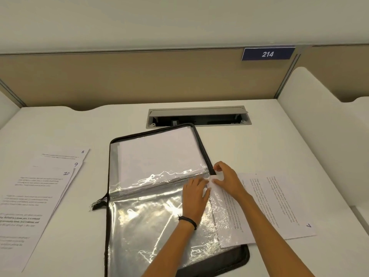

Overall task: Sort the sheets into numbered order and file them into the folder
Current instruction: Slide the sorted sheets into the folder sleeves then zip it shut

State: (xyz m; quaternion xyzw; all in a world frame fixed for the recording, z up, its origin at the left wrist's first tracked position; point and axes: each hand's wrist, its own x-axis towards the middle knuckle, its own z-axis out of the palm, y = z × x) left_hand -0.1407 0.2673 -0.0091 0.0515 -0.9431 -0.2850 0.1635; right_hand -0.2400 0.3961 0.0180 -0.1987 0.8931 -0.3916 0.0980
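Note:
A black zip folder [202, 150] with clear plastic sleeves lies open in the middle of the white desk. Its far half holds filed white sheets [159, 154]. Sheet 7 [279, 204] lies turned sideways at the folder's right edge, its left end partly inside a clear sleeve [151, 220]. My left hand [194, 196] rests on the sleeve at its opening, fingers on the sheet's corner. My right hand [226, 177] pinches the sheet's far corner beside the zip. Sheets 8 [65, 154], 9 [60, 165] and 10 [38, 196] lie fanned at the left.
A grey cable hatch [197, 111] is set into the desk just behind the folder. A beige partition with a blue sign reading 214 [267, 54] stands at the back. White side dividers [319, 108] close in the desk on the right and left.

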